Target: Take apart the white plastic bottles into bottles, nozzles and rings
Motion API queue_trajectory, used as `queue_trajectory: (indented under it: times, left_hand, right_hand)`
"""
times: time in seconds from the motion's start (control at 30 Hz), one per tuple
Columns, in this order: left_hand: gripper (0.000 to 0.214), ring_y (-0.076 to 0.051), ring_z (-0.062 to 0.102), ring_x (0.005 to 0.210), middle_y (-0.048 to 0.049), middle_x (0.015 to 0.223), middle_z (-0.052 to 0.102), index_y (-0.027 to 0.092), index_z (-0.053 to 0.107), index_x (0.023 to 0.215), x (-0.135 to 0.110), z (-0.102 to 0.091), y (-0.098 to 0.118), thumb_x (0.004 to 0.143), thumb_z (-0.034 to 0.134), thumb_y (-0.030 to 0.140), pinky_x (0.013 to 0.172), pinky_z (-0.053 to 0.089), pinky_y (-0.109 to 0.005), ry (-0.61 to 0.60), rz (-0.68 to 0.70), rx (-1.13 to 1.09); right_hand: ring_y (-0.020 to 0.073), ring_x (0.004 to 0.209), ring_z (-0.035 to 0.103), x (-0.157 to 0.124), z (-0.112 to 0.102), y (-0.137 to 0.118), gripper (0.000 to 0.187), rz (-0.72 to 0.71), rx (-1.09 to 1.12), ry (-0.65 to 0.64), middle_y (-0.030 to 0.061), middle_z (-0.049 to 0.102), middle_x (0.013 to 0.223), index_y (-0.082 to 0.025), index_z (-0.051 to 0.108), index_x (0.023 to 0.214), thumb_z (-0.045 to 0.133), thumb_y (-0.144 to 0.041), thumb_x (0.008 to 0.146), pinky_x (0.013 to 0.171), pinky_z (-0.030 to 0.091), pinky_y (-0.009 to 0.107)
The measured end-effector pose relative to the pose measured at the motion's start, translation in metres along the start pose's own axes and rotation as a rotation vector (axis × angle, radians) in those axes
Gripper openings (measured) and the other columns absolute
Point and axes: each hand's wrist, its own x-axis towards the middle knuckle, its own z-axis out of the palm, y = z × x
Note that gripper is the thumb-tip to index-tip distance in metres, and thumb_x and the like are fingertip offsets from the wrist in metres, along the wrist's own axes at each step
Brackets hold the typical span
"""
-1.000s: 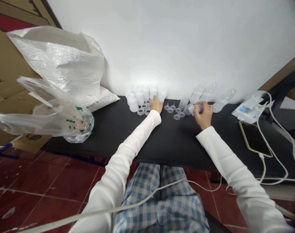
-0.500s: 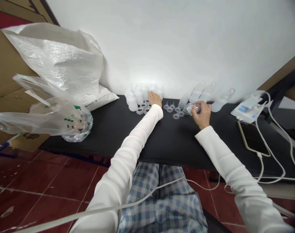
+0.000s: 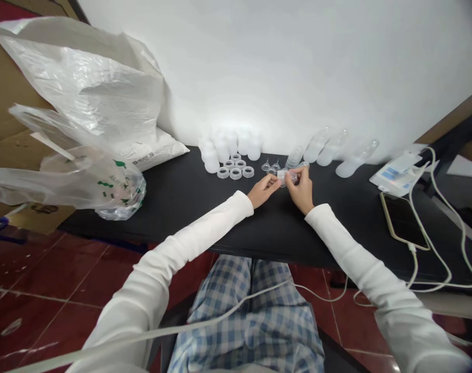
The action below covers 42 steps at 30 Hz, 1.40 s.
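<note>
Head view: the left hand (image 3: 263, 190) and the right hand (image 3: 301, 190) met near the middle of the black tabletop (image 3: 174, 207), toward its far edge. The right hand's thumb and fingers pinched a small clear plastic piece (image 3: 285, 177), and the left hand's fingertips (image 3: 277, 182) pressed against the same piece from the other side, so it sat between the two hands. White long sleeves (image 3: 205, 228) covered both arms.

Just left of the hands along the far edge stood a bunched group of frosted white bottles (image 3: 222, 149), about six, though the overlap made the count uncertain. In front of them lay six clear screw rings (image 3: 235, 173). Between the rings and the hands were at least two small clear teats (image 3: 265, 166), and just right of those stood a stack of clear cups (image 3: 294, 157). Farther right, three frosted bottles (image 3: 332, 147) lay tilted against the white wall (image 3: 282, 62).

Near the right edge of the tabletop were a black phone (image 3: 402, 221) with a gold rim and a white packaged device (image 3: 397, 173), with a white cable (image 3: 430, 248) looping beside them. At the left end sat a clear plastic bag (image 3: 115, 191) with green print, against a large white plastic bag (image 3: 84, 77). Below the tabletop showed plaid trousers (image 3: 247, 321) and a red tiled floor (image 3: 45, 280).
</note>
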Motion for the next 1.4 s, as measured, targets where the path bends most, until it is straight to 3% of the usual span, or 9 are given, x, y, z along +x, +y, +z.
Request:
queue_trajectory:
  times: [0.17,0.33,0.57,0.73,0.9,1.03,1.17,1.27,1.4]
  left_hand:
    - [0.026,-0.013,0.050,0.078,-0.0014,0.091,0.057,0.019,0.066,0.088,0.001,-0.002,-0.003,0.084,0.074,0.043,0.074,0.040,-0.028,0.089,0.067,0.024]
    - [0.029,-0.013,0.049,0.077,0.0008,0.079,0.056,0.018,0.060,0.076,0.005,-0.005,-0.001,0.085,0.071,0.042,0.077,0.037,-0.029,0.105,0.082,-0.135]
    - [0.039,-0.012,0.034,0.066,0.0034,0.065,0.037,0.018,0.042,0.063,0.002,-0.009,0.014,0.087,0.071,0.029,0.071,0.032,-0.028,0.194,0.002,-0.317]
    - [0.034,-0.011,0.032,0.063,0.0032,0.063,0.034,0.018,0.039,0.061,0.005,-0.010,0.019,0.088,0.059,0.011,0.063,0.029,-0.026,0.259,-0.028,-0.357]
    - [0.032,-0.009,0.034,0.059,0.0032,0.064,0.038,0.017,0.041,0.062,0.006,-0.012,0.021,0.088,0.058,0.012,0.056,0.027,-0.023,0.301,-0.119,-0.426]
    - [0.032,-0.007,0.034,0.054,0.0040,0.061,0.039,0.017,0.043,0.062,0.007,-0.017,0.022,0.086,0.064,0.016,0.050,0.023,-0.021,0.268,-0.204,-0.489]
    - [0.035,-0.006,0.030,0.048,0.0053,0.055,0.034,0.017,0.042,0.061,0.011,-0.022,0.017,0.087,0.066,0.022,0.047,0.019,-0.021,0.222,-0.251,-0.492]
    - [0.038,-0.007,0.033,0.049,0.0050,0.056,0.035,0.018,0.045,0.061,0.012,-0.021,0.011,0.090,0.065,0.033,0.048,0.022,-0.023,0.253,-0.225,-0.453]
    - [0.038,-0.011,0.050,0.067,-0.0002,0.071,0.057,0.018,0.059,0.072,0.008,-0.017,0.013,0.092,0.061,0.050,0.061,0.036,-0.025,0.220,-0.072,-0.306]
  right_hand:
    - [0.0193,0.063,0.051,0.000,0.003,-0.003,0.047,0.105,0.100,-0.006,0.0011,0.055,0.070,-0.027,0.044,0.078,0.055,-0.071,0.088,0.066,0.049,0.039]
    - [0.0156,0.053,0.042,-0.002,0.009,-0.003,0.050,0.167,0.172,-0.073,-0.0050,0.044,0.059,-0.027,0.043,0.078,0.053,-0.076,0.088,0.058,0.042,0.034]
    - [0.0176,0.061,0.057,-0.010,0.014,-0.012,0.048,0.107,0.178,-0.173,-0.0024,0.057,0.067,-0.025,0.047,0.089,0.056,-0.072,0.088,0.060,0.045,0.032]
    - [0.0191,0.074,0.061,-0.009,0.014,-0.006,0.047,-0.147,0.013,-0.163,0.0054,0.067,0.090,-0.022,0.055,0.105,0.060,-0.066,0.090,0.068,0.053,0.035]
    - [0.0291,0.105,0.067,-0.001,0.007,0.000,0.028,-0.533,-0.159,-0.218,0.0150,0.071,0.115,-0.021,0.063,0.114,0.057,-0.045,0.098,0.093,0.056,0.050]
    - [0.0289,0.123,0.063,0.003,-0.002,0.001,0.025,-0.731,-0.273,-0.337,0.0140,0.068,0.134,-0.023,0.067,0.117,0.049,-0.022,0.101,0.102,0.055,0.052]
    - [0.0253,0.126,0.063,0.002,-0.004,-0.003,0.033,-0.823,-0.266,-0.386,0.0100,0.068,0.135,-0.025,0.068,0.118,0.043,-0.013,0.100,0.102,0.056,0.048]
    - [0.0259,0.115,0.067,0.001,-0.002,-0.006,0.019,-0.776,-0.231,-0.327,0.0121,0.071,0.126,-0.024,0.068,0.113,0.054,-0.029,0.100,0.095,0.058,0.045]
    - [0.0274,0.095,0.068,0.003,-0.003,-0.001,0.040,-0.463,-0.212,-0.089,0.0134,0.072,0.104,-0.019,0.064,0.112,0.055,-0.055,0.097,0.085,0.057,0.045]
